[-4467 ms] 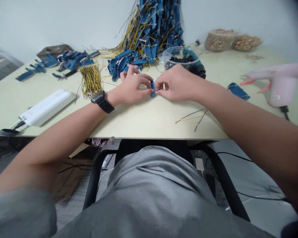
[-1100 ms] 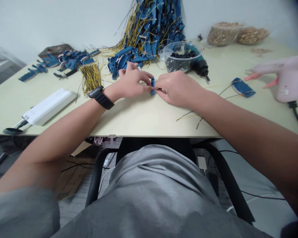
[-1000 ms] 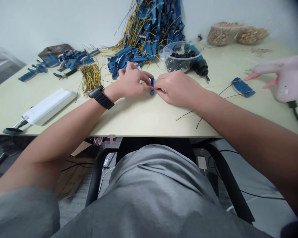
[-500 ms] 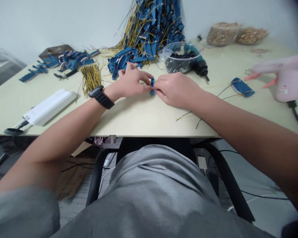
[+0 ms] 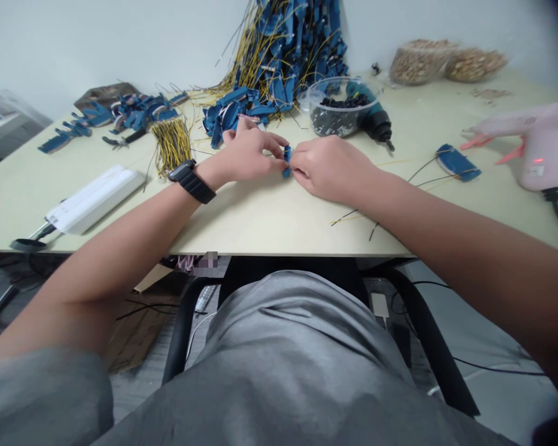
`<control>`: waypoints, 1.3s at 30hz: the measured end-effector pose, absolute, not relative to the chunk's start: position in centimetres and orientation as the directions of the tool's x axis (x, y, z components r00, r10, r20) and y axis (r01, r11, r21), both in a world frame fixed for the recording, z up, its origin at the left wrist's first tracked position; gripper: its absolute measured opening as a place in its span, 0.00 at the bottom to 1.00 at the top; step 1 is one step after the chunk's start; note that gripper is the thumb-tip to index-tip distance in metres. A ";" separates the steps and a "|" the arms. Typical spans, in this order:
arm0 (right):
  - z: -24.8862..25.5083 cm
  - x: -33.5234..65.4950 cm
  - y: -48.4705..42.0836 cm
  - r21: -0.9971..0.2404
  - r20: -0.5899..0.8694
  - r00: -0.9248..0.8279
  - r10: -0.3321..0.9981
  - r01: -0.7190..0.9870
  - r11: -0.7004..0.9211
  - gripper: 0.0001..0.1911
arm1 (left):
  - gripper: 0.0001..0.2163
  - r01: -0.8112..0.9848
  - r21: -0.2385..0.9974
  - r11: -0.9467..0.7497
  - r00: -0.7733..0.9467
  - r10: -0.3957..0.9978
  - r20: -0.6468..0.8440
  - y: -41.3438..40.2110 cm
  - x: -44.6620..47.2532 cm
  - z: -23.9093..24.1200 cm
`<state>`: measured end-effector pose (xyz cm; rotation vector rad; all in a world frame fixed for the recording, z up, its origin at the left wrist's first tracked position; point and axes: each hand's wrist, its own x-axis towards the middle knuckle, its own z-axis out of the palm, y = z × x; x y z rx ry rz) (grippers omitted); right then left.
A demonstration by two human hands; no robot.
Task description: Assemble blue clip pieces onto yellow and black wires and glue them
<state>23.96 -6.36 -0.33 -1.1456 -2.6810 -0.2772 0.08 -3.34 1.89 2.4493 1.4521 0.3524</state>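
Note:
Above the table, a small blue plastic piece [image 5: 287,162] is between my two hands. My left hand [image 5: 251,153] grips its left side with thumb and fingertips. My right hand [image 5: 323,166] is closed at its right side, the fingertips pressed together against the piece; what else they pinch is hidden. Black and yellow wire ends [image 5: 348,218] stick out below my right wrist. A blue curved part [image 5: 458,163] with two dark wires lies to the right of my right forearm. Left of my left hand lies a bundle of yellow and black wires [image 5: 171,147].
A heap of blue parts with wires [image 5: 279,56] stands against the wall. In front are a clear tub of black pieces [image 5: 337,121] and a power screwdriver [image 5: 377,127]. A pink glue gun [image 5: 544,145] lies right, a white box [image 5: 95,198] left, cutters [image 5: 123,141] behind it.
Both hands hold nearly the same pose around the blue piece. The view has shifted very slightly, and a red light now shows on the glue gun.

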 end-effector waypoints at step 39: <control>0.1 24.2 -5.7 -0.031 0.256 -0.640 0.725 0.744 0.668 0.16 | 0.18 0.783 0.399 -0.476 0.486 0.870 0.084 -2.5 -0.7 1.4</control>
